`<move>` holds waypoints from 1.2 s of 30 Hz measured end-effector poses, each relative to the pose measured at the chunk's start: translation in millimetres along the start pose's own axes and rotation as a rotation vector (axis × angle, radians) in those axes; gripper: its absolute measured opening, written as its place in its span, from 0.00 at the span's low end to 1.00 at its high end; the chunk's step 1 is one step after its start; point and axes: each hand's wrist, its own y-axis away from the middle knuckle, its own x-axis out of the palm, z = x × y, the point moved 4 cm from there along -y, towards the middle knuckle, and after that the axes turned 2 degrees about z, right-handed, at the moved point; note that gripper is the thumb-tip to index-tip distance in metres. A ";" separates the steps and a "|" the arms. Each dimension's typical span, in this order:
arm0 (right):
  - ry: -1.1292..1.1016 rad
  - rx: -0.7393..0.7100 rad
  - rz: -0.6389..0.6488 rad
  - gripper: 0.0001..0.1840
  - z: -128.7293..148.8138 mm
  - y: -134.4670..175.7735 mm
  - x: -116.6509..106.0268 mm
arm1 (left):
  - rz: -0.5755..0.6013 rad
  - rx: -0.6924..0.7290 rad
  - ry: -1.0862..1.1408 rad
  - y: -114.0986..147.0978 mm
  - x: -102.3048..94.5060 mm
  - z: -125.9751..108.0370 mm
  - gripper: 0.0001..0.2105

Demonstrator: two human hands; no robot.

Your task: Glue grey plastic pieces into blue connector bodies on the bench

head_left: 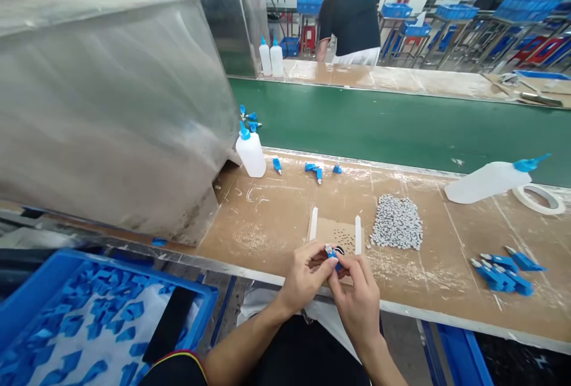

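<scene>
1. Both hands are meeting at the near edge of the bench (276,219), just in front of a small perforated card (335,235) flanked by two white strips.
2. The left hand (303,276) is pinching a small blue plastic piece (331,251) between thumb and fingertips; its grip is closed on the piece.
3. The right hand (357,297) is closing on the same blue piece from the other side, fingertips touching it. A dark, round part is showing just beside the piece; too small to tell what it is.
4. The piece is sitting in the air between the two hands, just above the bench edge, not resting on the card.
5. Handling judgement: the piece is looking light and rigid, moulded plastic with a thin tip. Likely slick and easy to fumble; holding it by the wider body rather than the tip seems safest.
6. A heap of small grey pellets (397,223) is lying to the right of the card, near but not touching it.
7. More blue pieces (504,273) are lying in a cluster well to the right; a few others are scattered near an upright squeeze bottle (250,151).
8. A second bottle (488,180) is lying on its side beside a tape roll (539,198).
9. A blue bin (27,297) of blue parts is sitting at lower left.
10. Another person (352,14) is standing beyond the green belt (401,124).
</scene>
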 end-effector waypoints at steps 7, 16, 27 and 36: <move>0.208 0.138 -0.138 0.12 -58.1 -3.0 -62.7 | 0.403 0.079 -0.485 -92.4 13.1 -24.2 0.15; 0.892 0.372 -0.302 0.28 -193.4 24.7 -191.5 | -0.013 -0.022 -0.993 -227.4 -64.3 -22.2 0.15; 0.432 0.160 -0.090 0.18 -153.8 18.9 -108.8 | -0.085 -0.082 -0.749 -153.2 -109.8 -18.1 0.08; 0.230 0.107 0.122 0.16 -123.3 -2.8 -45.4 | -0.065 -0.121 -0.473 -80.6 -98.7 10.1 0.15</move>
